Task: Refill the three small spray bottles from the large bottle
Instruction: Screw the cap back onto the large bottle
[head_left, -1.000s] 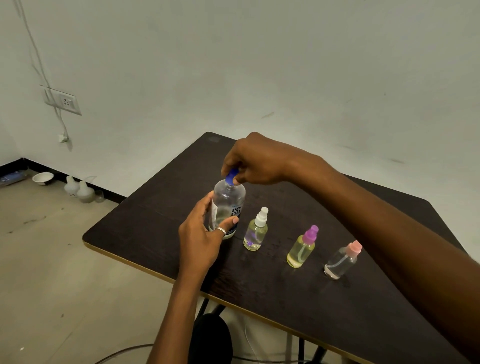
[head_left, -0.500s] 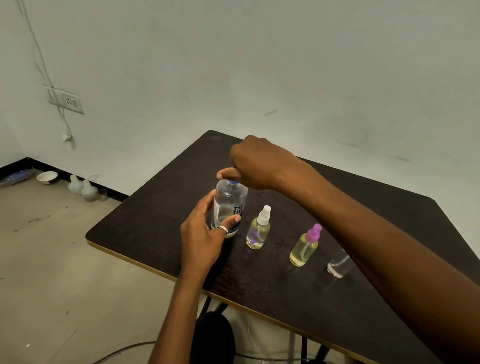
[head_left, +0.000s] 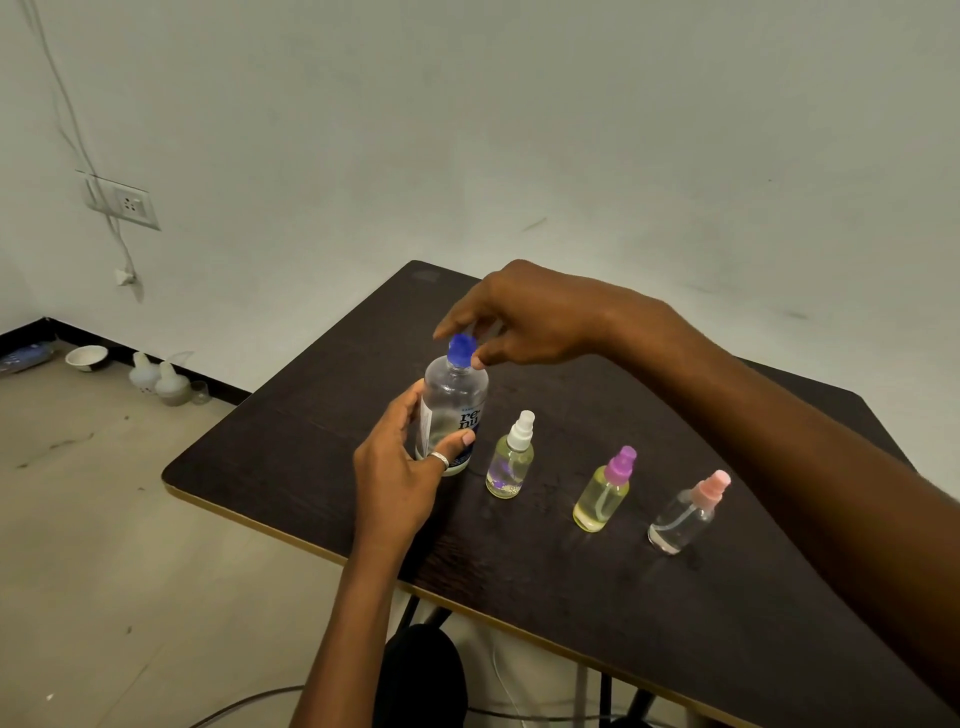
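On the dark wood-grain surface (head_left: 291, 447), your left hand (head_left: 400, 478) curls its fingers round the upright, clear cylindrical large bottle (head_left: 454, 400). Your right hand (head_left: 530, 317) pinches its blue cap (head_left: 461, 349) between the fingers. Just right of your left fingers, the small clear white-topped spray bottle (head_left: 511, 462), purple-topped spray bottle (head_left: 605, 491) and pink-topped spray bottle (head_left: 685, 514) stand in a row.

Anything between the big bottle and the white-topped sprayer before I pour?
Nothing lies between the large bottle and the white-topped sprayer; they stand side by side. But the blue cap, pinched by the right hand, is on the bottle, and the sprayer's spray head is on.
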